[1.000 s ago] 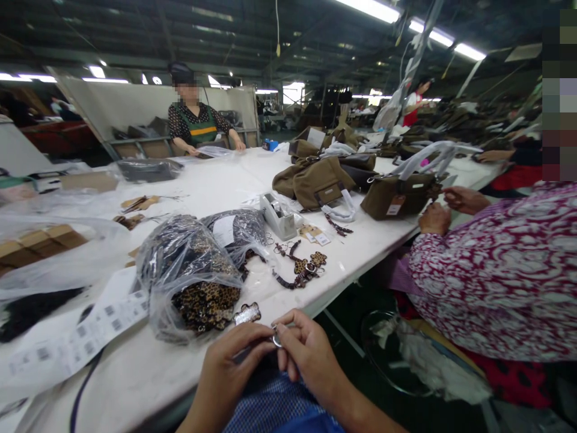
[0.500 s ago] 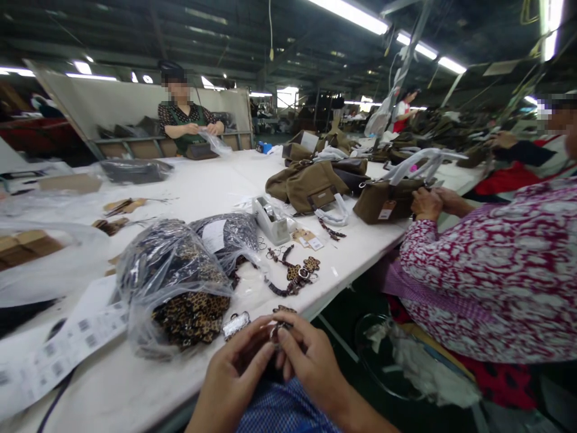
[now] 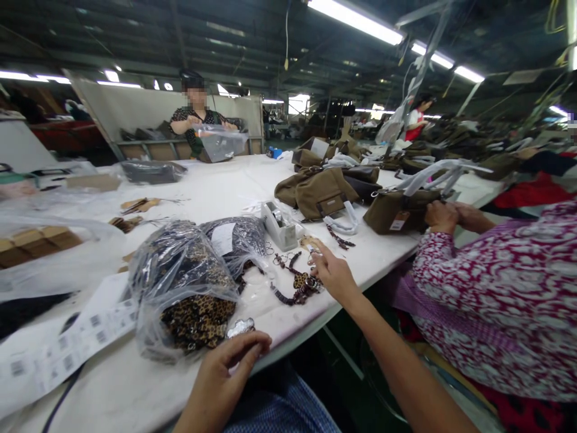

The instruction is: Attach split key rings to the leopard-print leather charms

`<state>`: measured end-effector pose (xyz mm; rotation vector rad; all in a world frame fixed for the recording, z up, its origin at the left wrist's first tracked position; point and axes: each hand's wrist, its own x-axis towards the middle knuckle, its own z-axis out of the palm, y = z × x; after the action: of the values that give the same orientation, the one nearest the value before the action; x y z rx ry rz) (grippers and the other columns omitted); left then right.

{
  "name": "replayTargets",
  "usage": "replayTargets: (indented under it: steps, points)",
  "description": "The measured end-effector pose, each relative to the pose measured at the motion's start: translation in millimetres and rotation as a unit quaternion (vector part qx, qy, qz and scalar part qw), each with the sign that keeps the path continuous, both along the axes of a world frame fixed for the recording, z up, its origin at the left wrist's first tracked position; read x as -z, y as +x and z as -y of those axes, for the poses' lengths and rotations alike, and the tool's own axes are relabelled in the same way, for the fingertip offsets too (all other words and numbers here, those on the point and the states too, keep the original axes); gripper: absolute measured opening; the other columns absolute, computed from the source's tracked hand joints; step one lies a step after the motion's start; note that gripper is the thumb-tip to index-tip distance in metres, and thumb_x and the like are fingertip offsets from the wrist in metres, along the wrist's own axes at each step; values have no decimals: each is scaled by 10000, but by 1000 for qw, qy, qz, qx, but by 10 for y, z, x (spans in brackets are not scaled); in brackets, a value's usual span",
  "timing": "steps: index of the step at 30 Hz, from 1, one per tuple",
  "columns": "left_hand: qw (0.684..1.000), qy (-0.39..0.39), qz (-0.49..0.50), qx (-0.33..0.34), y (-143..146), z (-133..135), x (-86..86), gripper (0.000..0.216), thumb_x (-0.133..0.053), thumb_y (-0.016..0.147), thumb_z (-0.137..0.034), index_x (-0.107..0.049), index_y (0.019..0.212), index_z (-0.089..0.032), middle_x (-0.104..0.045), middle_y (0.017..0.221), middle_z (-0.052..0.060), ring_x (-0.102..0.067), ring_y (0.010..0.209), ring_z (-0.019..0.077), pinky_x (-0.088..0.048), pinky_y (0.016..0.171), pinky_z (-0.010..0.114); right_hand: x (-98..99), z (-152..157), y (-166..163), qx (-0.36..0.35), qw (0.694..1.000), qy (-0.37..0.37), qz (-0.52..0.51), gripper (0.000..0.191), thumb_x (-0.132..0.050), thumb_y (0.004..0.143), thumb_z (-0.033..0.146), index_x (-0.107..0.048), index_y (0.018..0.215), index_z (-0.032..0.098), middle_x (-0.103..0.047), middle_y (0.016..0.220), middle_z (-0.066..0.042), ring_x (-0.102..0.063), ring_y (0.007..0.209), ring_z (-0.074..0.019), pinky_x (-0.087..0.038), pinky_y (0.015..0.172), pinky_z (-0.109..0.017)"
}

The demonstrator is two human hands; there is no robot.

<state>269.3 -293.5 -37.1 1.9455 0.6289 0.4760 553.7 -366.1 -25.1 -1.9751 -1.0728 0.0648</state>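
1. Our right hand (image 3: 333,273) has moved from our left hand (image 3: 228,367) to the keychains (image 3: 300,281) on the counter (image 3: 216,180).
2. We cannot tell whether its fingers (image 3: 325,251) hold any.
3. The left fingers (image 3: 250,338) curl narrowly, grip hidden.

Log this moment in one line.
right hand: at charms, contact unclear; left hand: near shiny piece, grip unclear; plastic bag: left of charms

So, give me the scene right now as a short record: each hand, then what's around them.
left hand: near the edge of the table, beside a shiny flower-shaped piece; grip unclear
right hand: at the leopard-print charms, arm extended; contact unclear
left of charms: clear plastic bag with leopard-print pieces inside
beyond charms: grey dispenser
farther right: brown handbag with a hang tag, a co-worker's hands at it
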Motion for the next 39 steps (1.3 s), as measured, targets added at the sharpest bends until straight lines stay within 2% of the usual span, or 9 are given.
replayTargets:
  steps: [4,9,15,18,20,23,25,31,39]
  points:
    - [1000,21,-8,-17,-75,-50,24,213,-565,895,-367,-745,938,-261,-762,894,5,-714,845,156,-541,803,191,137,-150,-124,-20,991,-75,109,314,-485,943,210,-646,1209,169,-761,875,-95,-712,793,-228,-522,776,-315]
    - [999,32,-5,-24,-104,-80,65,209,-556,904,-343,-742,939,-254,-763,876,5,-719,818,148,-546,778,182,216,-474,-687,-203,968,-34,142,189,-541,953,251,-710,1036,237,-760,920,-29,-702,859,-166,-500,818,-224]
    - [996,87,11,-5,-117,-38,58,191,-549,912,-284,-737,934,-253,-766,831,-6,-723,773,134,-551,748,167,140,-889,-1156,-236,957,8,168,223,-477,984,240,-684,1059,209,-746,944,-73,-691,871,-178,-492,788,-244]
    - [992,123,20,-21,-194,-92,127,200,-540,916,-278,-733,962,-254,-774,839,-5,-732,752,132,-563,720,162,77,-878,-1190,-317,930,80,171,229,-494,981,298,-684,1077,214,-746,967,-56,-685,865,-160,-486,792,-225]
    - [984,172,28,-43,-254,-160,217,201,-551,907,-288,-733,987,-259,-782,902,5,-741,804,153,-574,757,191,48,-846,-1066,-292,942,55,156,268,-454,999,324,-691,1059,215,-746,944,-38,-680,833,-138,-482,787,-208]
    - [969,237,1,-70,-305,-271,367,226,-546,904,-290,-725,1041,-270,-769,1035,20,-731,938,193,-570,855,258,43,-882,-672,-113,981,-77,136,383,-301,1044,269,-669,1100,180,-734,955,-70,-667,848,-146,-478,810,-242]
    - [962,257,-51,-76,-289,-321,425,248,-518,919,-285,-713,1073,-273,-751,1099,30,-711,1005,210,-559,894,288,80,-978,-378,-74,979,-126,140,302,-397,1018,254,-674,1088,157,-718,1035,-120,-651,958,-199,-469,872,-303]
    - [930,296,-211,-57,-74,-299,295,328,-550,900,-224,-647,1212,-245,-646,1306,63,-625,1155,264,-519,954,390,291,-1264,-21,-67,955,-254,137,229,-598,941,328,-656,1051,135,-679,1054,-95,-657,948,-203,-529,869,-400]
    - [919,297,-261,1,127,-268,139,370,-569,871,-166,-617,1231,-234,-652,1253,79,-614,1113,265,-494,888,362,363,-1321,7,-90,963,-217,132,173,-587,950,281,-649,1060,162,-660,1081,-89,-649,947,-193,-547,844,-377]
